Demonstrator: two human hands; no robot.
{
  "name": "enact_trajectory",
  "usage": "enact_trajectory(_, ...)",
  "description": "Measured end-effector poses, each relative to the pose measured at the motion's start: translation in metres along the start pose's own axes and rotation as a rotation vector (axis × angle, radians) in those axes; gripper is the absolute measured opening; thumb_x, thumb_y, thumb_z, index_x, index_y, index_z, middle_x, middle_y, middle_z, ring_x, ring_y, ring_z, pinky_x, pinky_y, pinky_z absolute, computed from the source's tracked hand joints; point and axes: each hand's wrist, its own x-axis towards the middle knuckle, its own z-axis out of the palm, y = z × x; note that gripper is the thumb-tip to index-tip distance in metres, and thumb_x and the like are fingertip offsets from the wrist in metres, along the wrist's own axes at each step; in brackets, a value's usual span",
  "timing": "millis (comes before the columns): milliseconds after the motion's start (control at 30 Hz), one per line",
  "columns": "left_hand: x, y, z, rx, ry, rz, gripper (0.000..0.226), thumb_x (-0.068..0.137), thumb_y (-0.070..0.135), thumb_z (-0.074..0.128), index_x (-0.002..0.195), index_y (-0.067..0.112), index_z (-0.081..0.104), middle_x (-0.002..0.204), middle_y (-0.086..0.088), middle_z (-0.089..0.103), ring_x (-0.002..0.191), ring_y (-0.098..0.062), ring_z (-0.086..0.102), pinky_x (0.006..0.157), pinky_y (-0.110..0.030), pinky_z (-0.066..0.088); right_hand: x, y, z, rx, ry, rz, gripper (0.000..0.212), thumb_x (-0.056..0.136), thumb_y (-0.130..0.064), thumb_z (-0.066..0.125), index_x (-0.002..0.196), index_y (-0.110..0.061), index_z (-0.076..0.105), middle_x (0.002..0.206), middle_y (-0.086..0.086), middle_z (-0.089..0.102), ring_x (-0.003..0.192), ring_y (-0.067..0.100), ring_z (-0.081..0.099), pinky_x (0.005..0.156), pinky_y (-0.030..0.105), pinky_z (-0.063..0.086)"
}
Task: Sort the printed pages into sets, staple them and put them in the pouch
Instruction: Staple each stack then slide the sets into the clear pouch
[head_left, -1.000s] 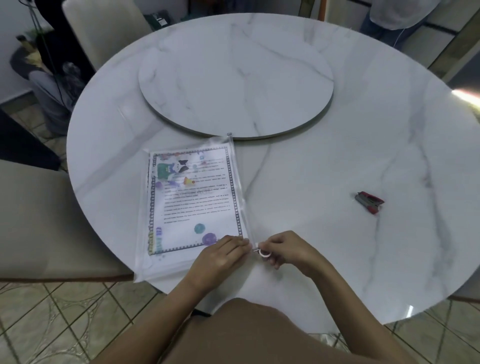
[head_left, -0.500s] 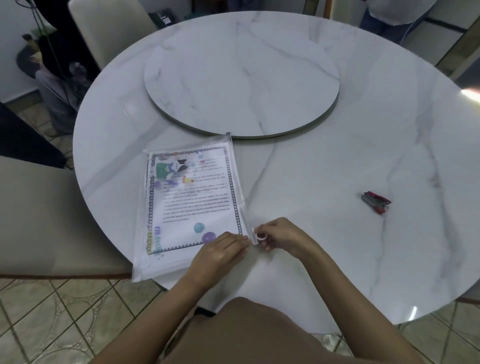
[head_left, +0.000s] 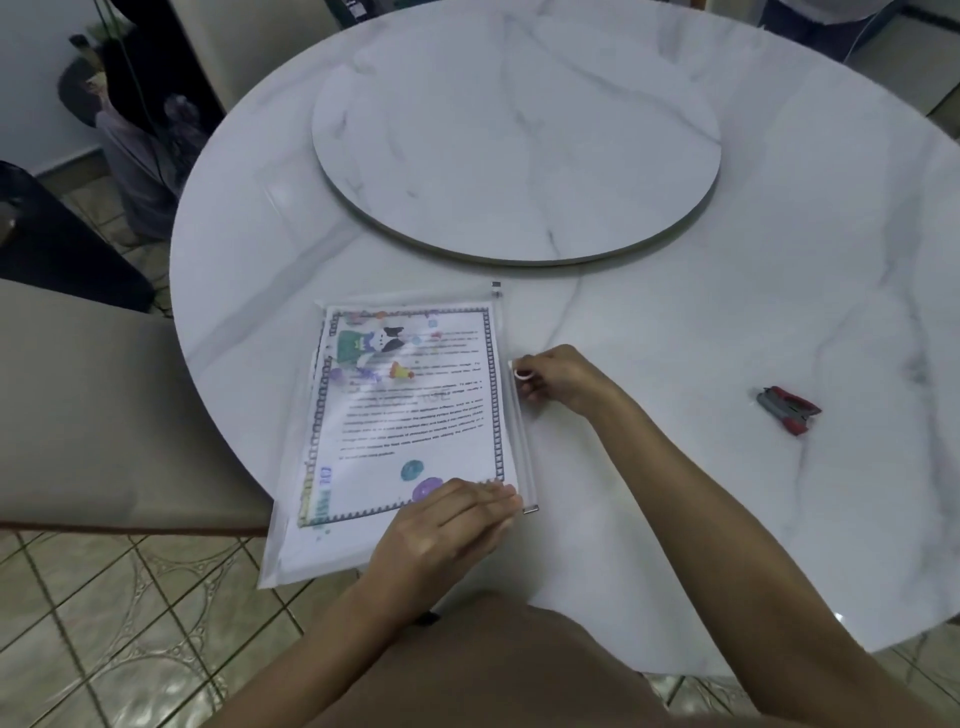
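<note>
A clear zip pouch (head_left: 524, 457) lies on the near left part of the round marble desk (head_left: 675, 493), its near left corner jutting past the desk's edge. The printed pages (head_left: 415, 415) are inside it, and the top sheet shows a patterned border and coloured pictures. The left hand (head_left: 447, 525) lies flat on the pouch's near right corner, its fingers (head_left: 488, 493) straight and close together, pressing down. The right hand (head_left: 561, 382) is at the pouch's right edge, towards the far end, its fingers curled and pinching the white ring of the zip pull (head_left: 522, 374). A red and grey stapler (head_left: 787, 410) lies well apart to the right. A round marble turntable (head_left: 519, 145) sits at the far middle of the desk. A beige chair (head_left: 104, 415) stands at the left.
</note>
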Motion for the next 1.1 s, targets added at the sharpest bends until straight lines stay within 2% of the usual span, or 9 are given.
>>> enact_trajectory(200, 0.006, 0.023, -0.022, 0.043, 0.011, 0.010, 0.013, 0.083, 0.009, 0.068, 0.094, 0.006, 0.073, 0.093, -0.004, 0.073, 0.091, -0.010, 0.068, 0.090, -0.019, 0.049, 0.025, -0.025, -0.004, 0.079, 0.061, 0.017, 0.021, 0.088, -0.002, 0.058, 0.068, 0.001, 0.054, 0.063, 0.012, 0.051, 0.042, 0.016, 0.050, 0.035, 0.018, 0.041)
enact_trajectory(367, 0.005, 0.029, -0.032, 0.016, 0.015, 0.000, 0.011, 0.082, 0.008, 0.070, 0.091, 0.004, 0.073, 0.095, -0.004, 0.073, 0.095, -0.010, 0.068, 0.084, -0.024, 0.054, 0.047, -0.038, -0.012, 0.092, 0.161, 0.002, 0.021, 0.088, -0.004, 0.058, 0.068, 0.002, 0.054, 0.061, 0.013, 0.051, 0.033, 0.015, 0.048, 0.031, 0.018, 0.039)
enact_trajectory(467, 0.011, 0.029, -0.031, -0.001, 0.027, -0.011, 0.012, 0.082, 0.006, 0.069, 0.092, 0.002, 0.073, 0.094, -0.005, 0.073, 0.093, -0.011, 0.068, 0.083, -0.024, 0.054, 0.056, -0.039, -0.017, 0.108, 0.207, -0.011, 0.020, 0.087, -0.004, 0.060, 0.068, 0.001, 0.054, 0.063, 0.012, 0.052, 0.047, 0.020, 0.049, 0.034, 0.020, 0.042)
enact_trajectory(600, 0.018, 0.027, -0.019, -0.033, -0.002, -0.027, 0.011, 0.083, 0.007, 0.068, 0.092, 0.003, 0.073, 0.093, -0.005, 0.073, 0.092, -0.011, 0.068, 0.082, -0.024, 0.054, 0.053, -0.031, -0.029, 0.075, 0.237, -0.052, 0.021, 0.084, -0.008, 0.064, 0.066, -0.001, 0.058, 0.065, 0.013, 0.057, 0.052, 0.022, 0.054, 0.050, 0.028, 0.049)
enact_trajectory(733, 0.019, 0.022, 0.002, 0.004, -0.113, 0.047, 0.010, 0.085, 0.011, 0.067, 0.093, 0.005, 0.072, 0.096, -0.003, 0.072, 0.092, -0.013, 0.067, 0.080, -0.024, 0.054, 0.025, -0.011, -0.045, -0.078, 0.331, -0.132, 0.017, 0.086, -0.010, 0.061, 0.070, -0.004, 0.064, 0.062, 0.006, 0.060, 0.052, 0.016, 0.054, 0.054, 0.023, 0.051)
enact_trajectory(833, 0.020, 0.020, 0.017, 0.036, -0.179, 0.133, 0.010, 0.084, 0.013, 0.068, 0.093, 0.008, 0.070, 0.095, -0.002, 0.071, 0.090, -0.013, 0.066, 0.080, -0.021, 0.053, -0.006, 0.021, -0.048, -0.009, 0.367, -0.187, 0.011, 0.088, -0.004, 0.056, 0.089, -0.006, 0.066, 0.066, 0.005, 0.062, 0.057, 0.015, 0.056, 0.055, 0.020, 0.053)
enact_trajectory(933, 0.017, 0.012, 0.041, 0.026, -0.275, 0.205, 0.010, 0.087, 0.014, 0.063, 0.096, 0.010, 0.063, 0.093, -0.002, 0.070, 0.085, -0.015, 0.065, 0.074, -0.022, 0.052, -0.032, 0.055, -0.052, 0.021, 0.395, -0.221, 0.013, 0.088, -0.003, 0.055, 0.095, -0.008, 0.066, 0.071, 0.003, 0.064, 0.061, 0.013, 0.060, 0.064, 0.020, 0.055)
enact_trajectory(1000, 0.013, 0.004, 0.057, 0.036, -0.390, 0.209, 0.007, 0.088, 0.014, 0.059, 0.093, 0.012, 0.063, 0.088, 0.001, 0.068, 0.079, -0.014, 0.064, 0.066, -0.017, 0.045, -0.047, 0.070, -0.055, -0.001, 0.435, -0.243, 0.015, 0.088, -0.003, 0.056, 0.096, -0.009, 0.066, 0.070, 0.001, 0.065, 0.059, 0.007, 0.061, 0.069, 0.021, 0.055)
enact_trajectory(1100, 0.012, -0.002, 0.080, 0.150, -0.566, 0.188, 0.012, 0.076, 0.015, 0.054, 0.078, 0.019, 0.066, 0.081, 0.007, 0.065, 0.074, -0.008, 0.060, 0.059, -0.014, 0.030, -0.064, 0.084, -0.063, -0.035, 0.465, -0.265, 0.015, 0.087, -0.004, 0.057, 0.096, -0.011, 0.067, 0.072, 0.000, 0.066, 0.055, -0.001, 0.059, 0.066, 0.012, 0.052)
